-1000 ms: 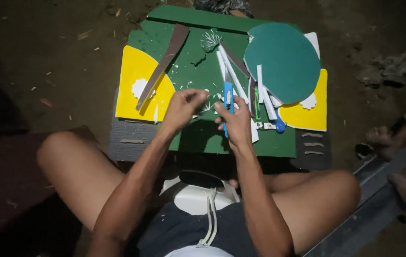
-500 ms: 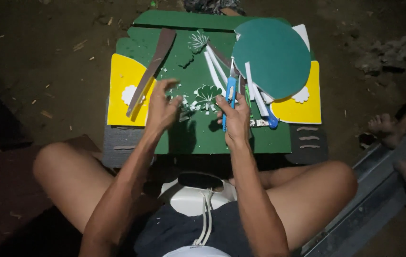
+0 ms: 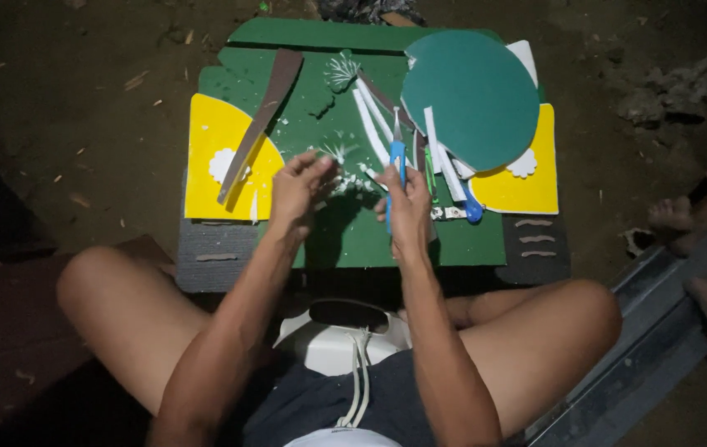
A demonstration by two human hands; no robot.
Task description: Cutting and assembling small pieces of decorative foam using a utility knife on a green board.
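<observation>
A person sits cross-legged on dark ground before a green foam work board (image 3: 345, 240), both hands raised over its middle. The right hand (image 3: 407, 211) is closed around a slim blue-handled craft knife (image 3: 396, 161), blade end pointing toward the board's far edge. The left hand (image 3: 300, 190) hovers just beside it with fingers loosely curled and partly spread; whether it pinches anything cannot be told. Between the two hands, near the board's centre, lies a small white cut-out piece with fringed edges (image 3: 352, 182), amid white scraps.

At the board's left edge rests a yellow foam sheet with a white scalloped shape (image 3: 209, 157), and a long brown strip (image 3: 258, 124) lies slanted across it toward the far edge. Near the far right corner a large dark green foam disc (image 3: 473, 95) overlaps a second yellow sheet (image 3: 527, 186) at the right edge. Several narrow white foam strips (image 3: 370, 120) fan out from under the disc toward the board's middle, and a second white fringed cut-out (image 3: 342, 70) lies near the far edge. Another person's bare feet (image 3: 685, 223) show at the frame's right side, well apart from the board.
</observation>
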